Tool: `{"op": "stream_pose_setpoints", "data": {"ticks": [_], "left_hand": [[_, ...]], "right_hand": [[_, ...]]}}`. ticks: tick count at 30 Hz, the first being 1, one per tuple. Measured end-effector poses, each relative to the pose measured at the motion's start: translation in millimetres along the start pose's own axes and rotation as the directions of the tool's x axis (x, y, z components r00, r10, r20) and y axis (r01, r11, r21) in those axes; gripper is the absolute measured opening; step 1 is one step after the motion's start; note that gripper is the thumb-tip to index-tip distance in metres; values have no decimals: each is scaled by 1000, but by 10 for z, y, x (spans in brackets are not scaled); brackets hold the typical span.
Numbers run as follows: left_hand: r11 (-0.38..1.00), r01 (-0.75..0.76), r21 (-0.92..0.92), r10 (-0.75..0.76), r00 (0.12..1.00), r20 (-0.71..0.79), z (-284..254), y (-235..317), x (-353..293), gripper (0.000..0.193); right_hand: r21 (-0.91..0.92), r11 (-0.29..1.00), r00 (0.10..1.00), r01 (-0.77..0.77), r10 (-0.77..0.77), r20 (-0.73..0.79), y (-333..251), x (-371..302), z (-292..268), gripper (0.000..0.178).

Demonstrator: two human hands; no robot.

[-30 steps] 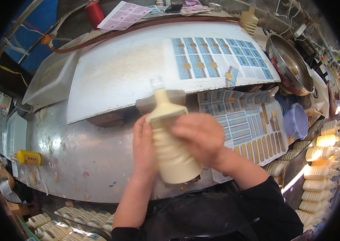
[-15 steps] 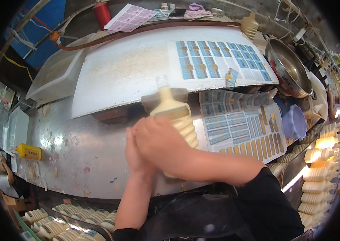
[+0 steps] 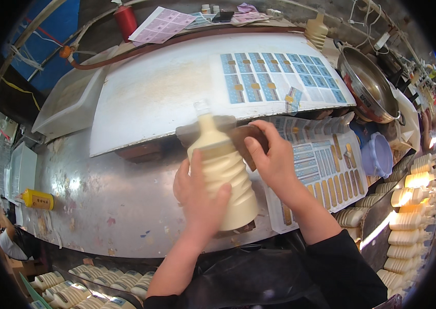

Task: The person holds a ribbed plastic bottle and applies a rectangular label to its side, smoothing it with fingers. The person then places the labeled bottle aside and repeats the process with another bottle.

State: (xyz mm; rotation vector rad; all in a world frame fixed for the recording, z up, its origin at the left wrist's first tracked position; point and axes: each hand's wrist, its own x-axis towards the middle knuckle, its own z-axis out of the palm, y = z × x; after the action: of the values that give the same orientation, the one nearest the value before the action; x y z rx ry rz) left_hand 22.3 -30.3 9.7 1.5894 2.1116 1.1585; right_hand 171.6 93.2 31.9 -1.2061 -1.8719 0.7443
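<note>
Cream bottle point(image 3: 238, 203), brown pad point(image 3: 240, 137)
Right hand point(image 3: 274, 157) grasps the pad in its fingers; left hand point(image 3: 200, 198) lies on the bottle, its grip unclear.

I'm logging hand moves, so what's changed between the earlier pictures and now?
The right hand has moved right, away from the left hand; its grip is on a brown flat piece that shows now beside the cream bottle. The left hand has moved right, onto the bottle's front. That bottle, white board and yellow bottle stayed put.
</note>
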Motion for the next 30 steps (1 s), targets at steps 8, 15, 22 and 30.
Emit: {"op": "stream_pose_setpoints", "data": {"ticks": [8, 15, 22, 30], "left_hand": [[939, 154, -307, -138, 988, 75, 13, -40, 20, 103], [998, -38, 50, 40, 998, -46, -8, 21, 16, 100], [991, 12, 135, -24, 996, 91, -105, 221, 78, 99], [992, 114, -46, -111, 992, 59, -34, 161, 42, 106]], "right_hand": [[124, 992, 995, 18, -30, 95, -253, 171, 99, 31], [136, 988, 996, -78, 72, 49, -16, 320, -9, 42], [64, 997, 983, 52, -63, 170, -351, 382, 189, 41], [141, 984, 994, 111, -108, -24, 304, 413, 230, 38]]}}
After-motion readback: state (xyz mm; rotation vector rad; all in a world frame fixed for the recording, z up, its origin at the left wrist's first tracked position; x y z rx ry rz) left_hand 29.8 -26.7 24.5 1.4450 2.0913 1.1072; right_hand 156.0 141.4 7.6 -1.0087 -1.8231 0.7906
